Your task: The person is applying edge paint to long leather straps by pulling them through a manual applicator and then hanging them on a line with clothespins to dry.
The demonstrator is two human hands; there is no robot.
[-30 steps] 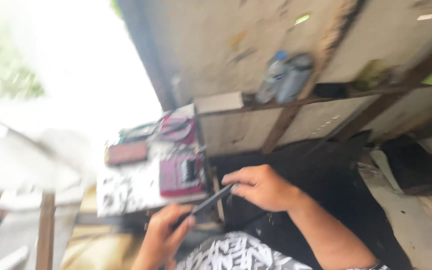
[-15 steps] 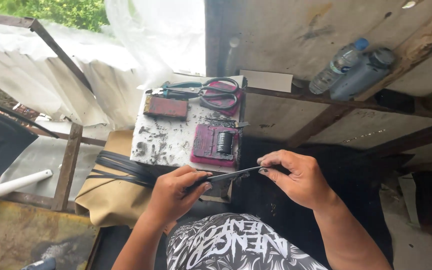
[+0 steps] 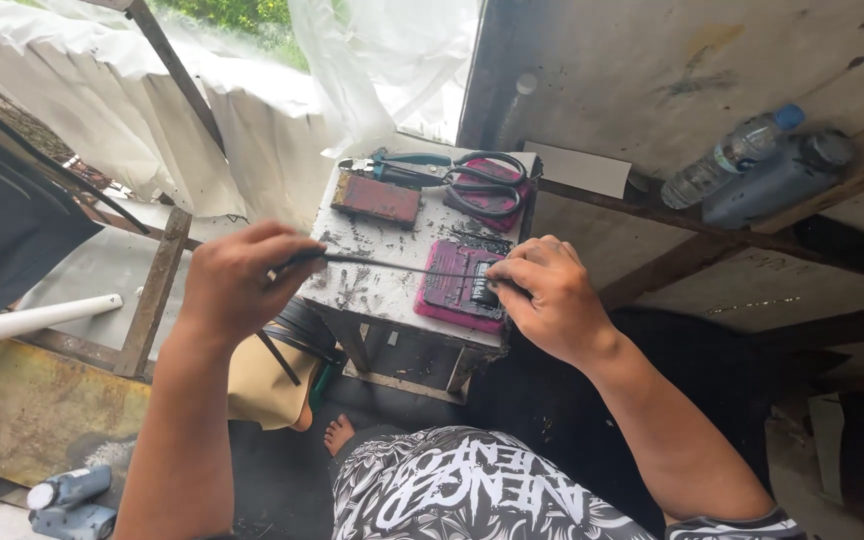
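Observation:
My left hand [image 3: 240, 280] and my right hand [image 3: 544, 296] each grip one end of a thin dark strip [image 3: 402, 266], stretched level between them. The strip hangs just above a small white work stand [image 3: 384, 290] smeared with black marks. Under my right hand lies a pink stained block [image 3: 452, 288] with a small dark piece on it. A second reddish block [image 3: 376, 198] sits at the stand's far left. Large black-handled scissors [image 3: 487, 185] and green-handled pliers [image 3: 400, 166] lie along its far edge.
Two plastic bottles [image 3: 752, 165] rest on a wooden ledge against the concrete wall at right. White sheeting [image 3: 252, 120] hangs at the back left, with a white pipe [image 3: 22, 320] and rusty frame below. A bare foot [image 3: 338, 432] shows under the stand. More bottles [image 3: 67, 500] lie lower left.
The camera view has swung and steadied. My hands have moved apart and upward, drawing the dark strip out longer over the stand.

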